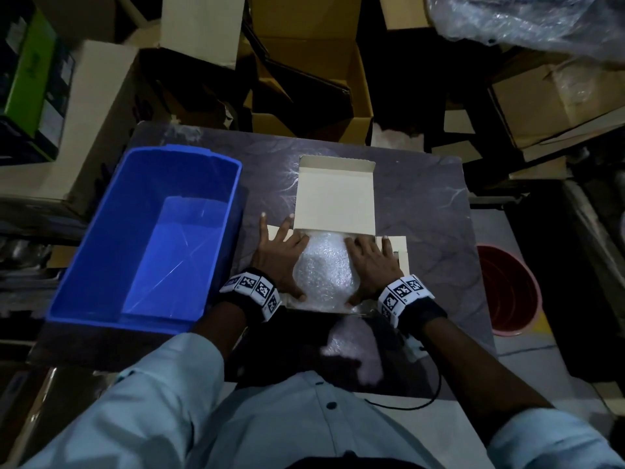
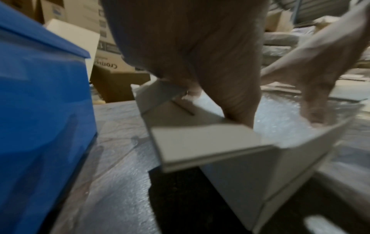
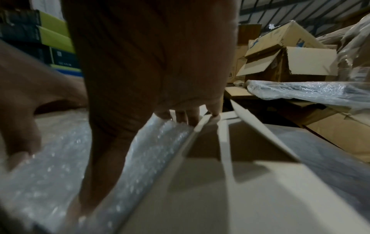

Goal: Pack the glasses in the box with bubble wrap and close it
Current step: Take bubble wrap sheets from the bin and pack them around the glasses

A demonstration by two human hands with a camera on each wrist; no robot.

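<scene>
Fingers (image 1: 291,228) of both hands spread, pressing domed bubble wrap (image 1: 324,265) into open box (image 1: 334,194).

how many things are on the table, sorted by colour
blue: 1, the blue bin
cream: 1, the open box
clear: 1, the bubble wrap bundle inside the box, with the left hand and the right hand pressing on it
total: 3
</scene>
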